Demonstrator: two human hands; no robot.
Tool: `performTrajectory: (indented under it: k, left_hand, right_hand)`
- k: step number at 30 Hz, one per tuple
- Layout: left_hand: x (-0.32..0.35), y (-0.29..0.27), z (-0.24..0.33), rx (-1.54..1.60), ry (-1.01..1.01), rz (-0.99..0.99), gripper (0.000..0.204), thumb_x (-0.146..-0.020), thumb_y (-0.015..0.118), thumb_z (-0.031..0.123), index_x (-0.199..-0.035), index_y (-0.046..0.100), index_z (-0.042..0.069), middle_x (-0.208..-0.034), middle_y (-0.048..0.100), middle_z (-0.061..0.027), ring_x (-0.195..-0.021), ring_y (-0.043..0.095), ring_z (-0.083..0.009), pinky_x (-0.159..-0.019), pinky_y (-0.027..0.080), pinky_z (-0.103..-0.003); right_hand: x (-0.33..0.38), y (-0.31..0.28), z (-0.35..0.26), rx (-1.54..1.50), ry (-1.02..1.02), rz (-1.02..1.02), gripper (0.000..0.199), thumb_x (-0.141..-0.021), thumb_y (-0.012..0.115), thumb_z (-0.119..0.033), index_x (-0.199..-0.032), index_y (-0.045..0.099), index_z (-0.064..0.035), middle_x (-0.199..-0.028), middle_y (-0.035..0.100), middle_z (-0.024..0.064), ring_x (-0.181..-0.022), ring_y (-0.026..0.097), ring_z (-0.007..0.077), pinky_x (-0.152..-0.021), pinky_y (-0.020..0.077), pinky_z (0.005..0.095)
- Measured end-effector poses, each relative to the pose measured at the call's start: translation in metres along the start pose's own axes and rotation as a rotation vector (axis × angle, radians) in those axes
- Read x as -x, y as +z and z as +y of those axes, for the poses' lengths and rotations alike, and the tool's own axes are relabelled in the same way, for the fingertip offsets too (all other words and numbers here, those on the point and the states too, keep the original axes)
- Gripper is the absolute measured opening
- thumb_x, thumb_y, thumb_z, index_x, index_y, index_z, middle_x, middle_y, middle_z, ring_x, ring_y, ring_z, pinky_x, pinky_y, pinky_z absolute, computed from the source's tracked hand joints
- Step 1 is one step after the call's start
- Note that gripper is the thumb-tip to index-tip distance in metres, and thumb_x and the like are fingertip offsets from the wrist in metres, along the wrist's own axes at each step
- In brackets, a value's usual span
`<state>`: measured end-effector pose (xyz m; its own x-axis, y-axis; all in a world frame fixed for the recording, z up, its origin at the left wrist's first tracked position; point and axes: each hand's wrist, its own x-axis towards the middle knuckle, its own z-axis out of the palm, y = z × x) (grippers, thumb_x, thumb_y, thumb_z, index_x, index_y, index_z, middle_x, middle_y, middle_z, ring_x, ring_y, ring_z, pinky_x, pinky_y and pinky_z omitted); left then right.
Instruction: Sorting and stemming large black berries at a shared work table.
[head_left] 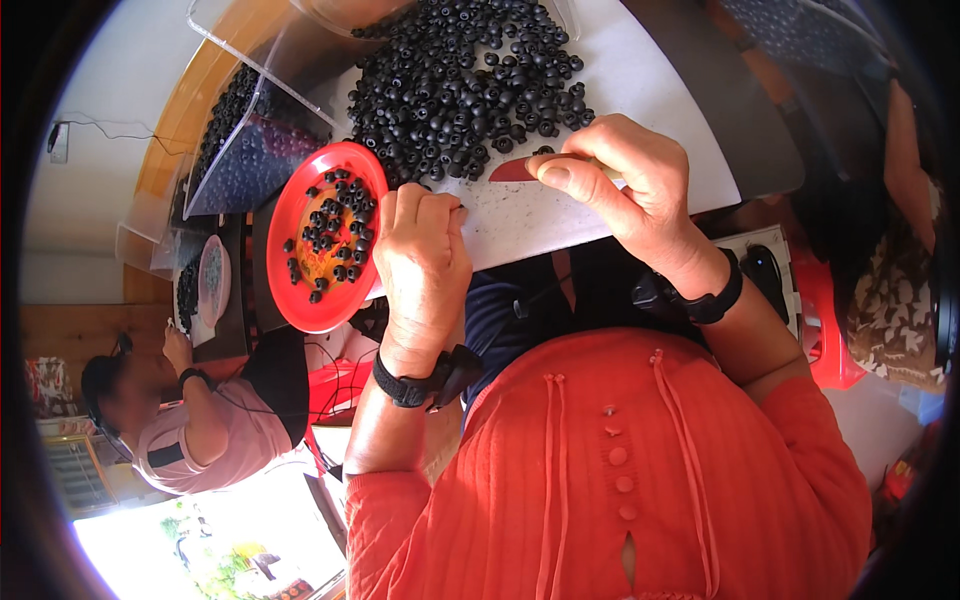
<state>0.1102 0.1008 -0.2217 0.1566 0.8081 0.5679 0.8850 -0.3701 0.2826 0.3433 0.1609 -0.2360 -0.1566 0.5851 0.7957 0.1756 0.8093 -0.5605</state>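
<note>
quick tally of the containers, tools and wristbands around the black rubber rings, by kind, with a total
Round red plastic plate: 1
Clear plastic bins holding black rings: 1
Red-bladed knife, gripped in the right hand: 1
Black wristbands, one on each wrist: 2
Grey work board under the heap of small black rubber rings: 1
The left hand is curled shut beside the plate.
Total: 6, the loose rings being too many to count.

Single head-worn fisheye view, looking steeply down, close over white board (640, 160) and wearer's chest.

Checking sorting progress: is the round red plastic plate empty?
No, the round red plastic plate holds many small black rings.
</note>
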Motion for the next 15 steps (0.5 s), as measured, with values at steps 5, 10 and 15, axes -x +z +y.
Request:
performTrajectory:
  k: [5, 10, 15]
  left_hand:
    - [-0.004, -0.002, 0.007, -0.172, 0.101, -0.063, 0.016, -0.078, 0.072, -0.005, -0.092, 0.069, 0.000, -0.091, 0.061, -0.0133, -0.090, 0.060, -0.0369, -0.076, 0.053, -0.046]
    - [-0.010, 0.000, 0.004, -0.026, 0.009, -0.099, 0.015, -0.083, 0.070, -0.006, -0.098, 0.071, -0.003, -0.093, 0.063, -0.0136, -0.091, 0.062, -0.0345, -0.075, 0.053, -0.041]
    - [-0.010, -0.009, 0.014, 0.868, -0.473, -0.116, 0.018, -0.094, 0.069, -0.004, -0.111, 0.074, -0.007, -0.097, 0.067, -0.0067, -0.082, 0.064, -0.0189, -0.069, 0.050, -0.029]
  right_hand:
    - [0.000, 0.000, -0.001, 0.042, -0.002, -0.057, 0.017, -0.094, 0.081, -0.008, -0.089, 0.070, 0.0035, -0.082, 0.075, 0.0103, -0.073, 0.074, 0.0180, -0.064, 0.0537, 0.0280]
    - [-0.001, 0.009, 0.000, 0.024, 0.026, 0.054, 0.027, -0.086, 0.088, -0.022, -0.077, 0.070, -0.0049, -0.064, 0.061, 0.0075, -0.056, 0.058, 0.0244, -0.052, 0.0436, 0.0370]
    - [-0.002, 0.009, 0.000, 0.108, 0.010, 0.004, 0.033, -0.086, 0.088, -0.024, -0.073, 0.064, -0.0060, -0.063, 0.058, 0.0082, -0.056, 0.057, 0.0280, -0.051, 0.0436, 0.0393]
